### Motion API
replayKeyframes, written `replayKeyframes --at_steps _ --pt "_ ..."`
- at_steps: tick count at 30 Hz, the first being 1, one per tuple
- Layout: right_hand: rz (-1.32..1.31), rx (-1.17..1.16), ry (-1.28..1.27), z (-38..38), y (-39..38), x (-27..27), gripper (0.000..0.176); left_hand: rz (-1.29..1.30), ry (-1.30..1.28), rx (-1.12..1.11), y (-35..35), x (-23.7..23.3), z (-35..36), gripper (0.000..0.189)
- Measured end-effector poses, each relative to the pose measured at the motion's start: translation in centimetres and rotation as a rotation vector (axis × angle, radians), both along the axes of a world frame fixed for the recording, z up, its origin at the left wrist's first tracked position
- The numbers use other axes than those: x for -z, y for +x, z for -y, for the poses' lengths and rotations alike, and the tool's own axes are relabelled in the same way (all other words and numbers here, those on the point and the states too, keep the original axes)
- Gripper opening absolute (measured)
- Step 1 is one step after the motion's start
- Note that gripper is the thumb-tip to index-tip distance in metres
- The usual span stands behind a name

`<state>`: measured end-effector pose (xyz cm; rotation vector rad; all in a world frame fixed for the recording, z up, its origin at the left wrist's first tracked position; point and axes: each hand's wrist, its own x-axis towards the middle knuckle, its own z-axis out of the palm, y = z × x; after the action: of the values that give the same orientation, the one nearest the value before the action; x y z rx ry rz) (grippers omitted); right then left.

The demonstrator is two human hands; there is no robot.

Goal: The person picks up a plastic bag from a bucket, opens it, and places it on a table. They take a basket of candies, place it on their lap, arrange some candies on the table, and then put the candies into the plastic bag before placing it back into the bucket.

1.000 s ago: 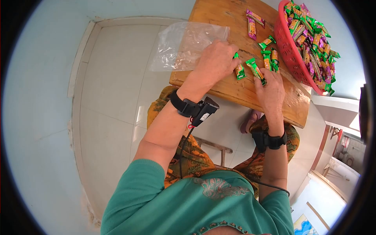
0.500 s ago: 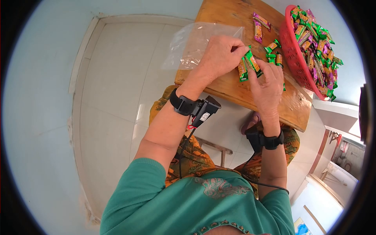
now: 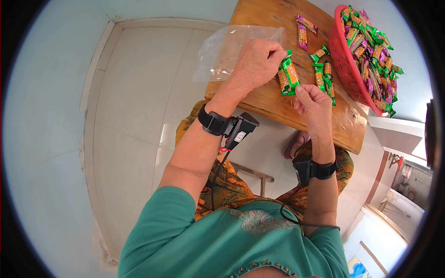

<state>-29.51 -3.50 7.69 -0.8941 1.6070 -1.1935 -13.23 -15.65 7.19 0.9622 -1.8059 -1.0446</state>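
A green-and-orange wrapped snack bar [image 3: 291,73] is stretched between my two hands over the near part of the wooden table. My left hand [image 3: 259,60] pinches its upper end, and the fingertips of my right hand [image 3: 316,103] are closed at its lower end. Just left of it, partly covered, a second green snack bar [image 3: 282,82] shows. Several more green-wrapped bars [image 3: 319,76] lie close beyond my right hand. A clear plastic bag [image 3: 227,48] is spread flat behind my left hand, hanging past the table's left edge.
The wooden table [image 3: 264,14] carries two purple-wrapped bars [image 3: 302,36] farther back. At its right, a tilted red plastic basket [image 3: 345,60] is heaped with green and purple bars [image 3: 371,51]. A bench leg [image 3: 263,185] stands on the tiled floor below.
My right hand has shifted down to the bar's lower end, uncovering more of the wrapper and the loose bars behind. My left hand keeps its pinch at the top.
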Motion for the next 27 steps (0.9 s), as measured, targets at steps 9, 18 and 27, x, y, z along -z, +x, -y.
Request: replayKeyframes --at_steps 9,18,27 --pt "0.239 0.122 0.037 -1.3 -0.4 0.4 0.013 0.099 -0.082 0.002 -0.7 0.4 -0.2 0.018" --pt "-0.095 0.140 0.182 -1.9 -1.9 2.0 0.015 0.383 -0.335 0.009 -1.8 1.9 -1.0 0.016" --pt "-1.337 0.132 -0.043 -1.7 -4.1 2.1 0.038 0.409 -0.285 -0.003 -0.9 1.5 -0.6 0.014"
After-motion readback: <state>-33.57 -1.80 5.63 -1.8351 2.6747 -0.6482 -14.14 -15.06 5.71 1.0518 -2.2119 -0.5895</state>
